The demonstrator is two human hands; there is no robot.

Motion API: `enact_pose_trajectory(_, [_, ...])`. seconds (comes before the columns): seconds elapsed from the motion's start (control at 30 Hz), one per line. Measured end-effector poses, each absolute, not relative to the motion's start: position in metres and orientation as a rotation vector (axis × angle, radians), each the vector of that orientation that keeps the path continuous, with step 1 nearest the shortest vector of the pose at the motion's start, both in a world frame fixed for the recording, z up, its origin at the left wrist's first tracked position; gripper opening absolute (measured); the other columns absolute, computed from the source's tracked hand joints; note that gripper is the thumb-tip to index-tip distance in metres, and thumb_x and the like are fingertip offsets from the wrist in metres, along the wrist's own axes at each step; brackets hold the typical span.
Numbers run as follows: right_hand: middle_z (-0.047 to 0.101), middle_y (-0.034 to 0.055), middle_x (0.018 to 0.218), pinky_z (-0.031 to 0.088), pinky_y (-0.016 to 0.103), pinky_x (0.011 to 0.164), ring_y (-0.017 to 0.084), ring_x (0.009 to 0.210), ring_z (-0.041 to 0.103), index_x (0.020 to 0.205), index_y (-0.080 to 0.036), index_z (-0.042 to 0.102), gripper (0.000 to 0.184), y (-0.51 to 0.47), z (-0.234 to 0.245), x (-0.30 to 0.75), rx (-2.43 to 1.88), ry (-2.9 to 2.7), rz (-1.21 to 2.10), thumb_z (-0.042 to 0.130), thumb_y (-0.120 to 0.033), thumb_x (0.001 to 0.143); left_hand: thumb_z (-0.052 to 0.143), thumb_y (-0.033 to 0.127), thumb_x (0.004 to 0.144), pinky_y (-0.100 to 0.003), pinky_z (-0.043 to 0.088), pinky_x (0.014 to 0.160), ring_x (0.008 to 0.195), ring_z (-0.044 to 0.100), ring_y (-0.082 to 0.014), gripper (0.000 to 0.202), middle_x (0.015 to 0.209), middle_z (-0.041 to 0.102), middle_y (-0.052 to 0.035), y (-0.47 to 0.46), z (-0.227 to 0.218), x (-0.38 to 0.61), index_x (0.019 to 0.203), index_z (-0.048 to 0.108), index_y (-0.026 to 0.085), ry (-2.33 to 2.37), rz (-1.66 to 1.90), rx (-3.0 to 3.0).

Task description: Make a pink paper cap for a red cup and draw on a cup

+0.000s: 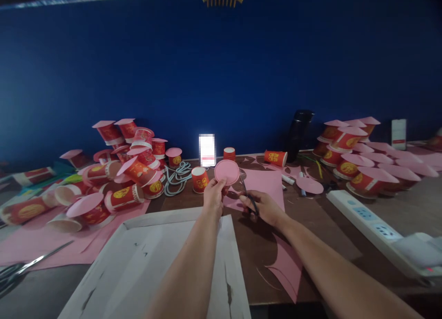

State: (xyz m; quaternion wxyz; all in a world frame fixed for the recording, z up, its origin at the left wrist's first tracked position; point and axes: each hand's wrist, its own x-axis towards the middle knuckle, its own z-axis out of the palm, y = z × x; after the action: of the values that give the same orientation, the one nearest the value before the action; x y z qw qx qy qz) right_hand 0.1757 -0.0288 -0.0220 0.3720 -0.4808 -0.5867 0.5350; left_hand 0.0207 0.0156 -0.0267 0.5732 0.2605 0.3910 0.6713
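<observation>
My left hand [213,198] pinches a round pink paper disc [227,170] by its lower edge, holding it up above the table. In my right hand [265,207] are black-handled scissors [254,204], their blades pointing up along the disc's right edge. How far apart the blades are is hard to make out. Under and behind both hands lies a pink paper sheet [271,183]. A red paper cup [200,180] stands just left of the disc, and another red cup [229,153] is behind it.
Red cups with pink discs pile up at left [124,197] and right [371,181]. A white tray-like board [165,245] lies in front. Also around are a power strip [366,222], second scissors [37,261], a black bottle [299,135], a coiled cable [176,178] and paper scraps [288,266].
</observation>
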Motion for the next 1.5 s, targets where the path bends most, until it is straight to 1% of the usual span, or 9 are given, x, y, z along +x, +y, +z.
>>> enact_pose_trajectory(0.17, [0.057, -0.0014, 0.063, 0.041, 0.021, 0.048, 0.009, 0.051, 0.05, 0.1, -0.017, 0.062, 0.049, -0.029, -0.022, 0.176, -1.224, -1.554, 1.332, 0.06, -0.059, 0.074, 0.081, 0.031, 0.05, -0.017, 0.037, 0.049, 0.052, 0.052, -0.0047, 0.037, 0.064, 0.06, 0.0011, 0.014, -0.025, 0.021, 0.077, 0.063, 0.013, 0.927, 1.573, 0.612])
enact_pose_trajectory(0.5, [0.058, -0.0021, 0.062, 0.04, 0.022, 0.048, 0.009, 0.048, 0.048, 0.099, -0.017, 0.063, 0.048, -0.032, -0.018, 0.175, -1.228, -1.582, 1.327, 0.059, -0.058, 0.075, 0.08, 0.032, 0.052, -0.017, 0.037, 0.05, 0.052, 0.051, -0.0045, 0.036, 0.062, 0.059, 0.0024, 0.017, -0.029, 0.021, 0.077, 0.062, 0.013, 0.945, 1.579, 0.642])
enact_pose_trajectory(0.57, [0.058, -0.0019, 0.061, 0.04, 0.022, 0.049, 0.01, 0.05, 0.048, 0.095, -0.018, 0.064, 0.045, -0.031, -0.018, 0.175, -1.232, -1.6, 1.304, 0.059, -0.058, 0.075, 0.079, 0.031, 0.052, -0.017, 0.037, 0.05, 0.051, 0.05, -0.0044, 0.036, 0.062, 0.059, 0.0026, 0.017, -0.03, 0.021, 0.078, 0.062, 0.013, 0.942, 1.581, 0.645])
enact_pose_trajectory(0.7, [0.059, -0.0001, 0.06, 0.04, 0.022, 0.052, 0.011, 0.053, 0.05, 0.075, -0.017, 0.062, 0.042, -0.03, -0.021, 0.177, -1.233, -1.69, 1.233, 0.057, -0.058, 0.076, 0.079, 0.032, 0.053, -0.018, 0.036, 0.05, 0.05, 0.049, -0.0042, 0.034, 0.061, 0.059, 0.0026, 0.017, -0.03, 0.02, 0.077, 0.062, 0.014, 0.957, 1.569, 0.644])
enact_pose_trajectory(0.77, [0.059, 0.0002, 0.059, 0.04, 0.023, 0.053, 0.011, 0.053, 0.051, 0.071, -0.017, 0.06, 0.042, -0.029, -0.023, 0.177, -1.234, -1.715, 1.232, 0.056, -0.058, 0.077, 0.079, 0.033, 0.053, -0.018, 0.036, 0.051, 0.05, 0.049, -0.0044, 0.034, 0.061, 0.059, 0.0024, 0.017, -0.03, 0.021, 0.077, 0.062, 0.014, 0.958, 1.565, 0.654])
enact_pose_trajectory(0.9, [0.06, -0.0008, 0.061, 0.042, 0.023, 0.054, 0.012, 0.055, 0.054, 0.083, -0.018, 0.063, 0.038, -0.03, -0.024, 0.176, -1.213, -1.715, 1.278, 0.059, -0.055, 0.076, 0.077, 0.034, 0.055, -0.019, 0.036, 0.052, 0.051, 0.049, -0.0049, 0.033, 0.061, 0.059, 0.0022, 0.016, -0.029, 0.022, 0.077, 0.063, 0.014, 0.975, 1.559, 0.696])
enact_pose_trajectory(1.07, [0.059, -0.001, 0.059, 0.041, 0.023, 0.053, 0.013, 0.055, 0.054, 0.094, -0.019, 0.065, 0.043, -0.031, -0.026, 0.173, -1.234, -1.743, 1.271, 0.057, -0.057, 0.077, 0.074, 0.036, 0.058, -0.019, 0.036, 0.052, 0.053, 0.049, -0.0059, 0.031, 0.064, 0.06, 0.0008, 0.015, -0.029, 0.024, 0.077, 0.063, 0.014, 1.056, 1.531, 0.782])
enact_pose_trajectory(1.4, [0.059, -0.001, 0.059, 0.04, 0.023, 0.049, 0.012, 0.05, 0.05, 0.09, -0.018, 0.065, 0.046, -0.032, -0.027, 0.171, -1.247, -1.745, 1.265, 0.054, -0.061, 0.077, 0.072, 0.039, 0.062, -0.021, 0.04, 0.056, 0.055, 0.052, -0.0081, 0.028, 0.066, 0.061, -0.0009, 0.014, -0.032, 0.027, 0.074, 0.064, 0.015, 1.113, 1.507, 0.901])
enact_pose_trajectory(1.5, [0.059, -0.0014, 0.058, 0.04, 0.023, 0.05, 0.011, 0.051, 0.05, 0.084, -0.018, 0.065, 0.043, -0.033, -0.025, 0.171, -1.231, -1.76, 1.221, 0.055, -0.059, 0.077, 0.073, 0.041, 0.061, -0.022, 0.04, 0.056, 0.054, 0.052, -0.0083, 0.03, 0.066, 0.061, -0.0009, 0.013, -0.03, 0.027, 0.074, 0.064, 0.016, 1.105, 1.497, 0.887])
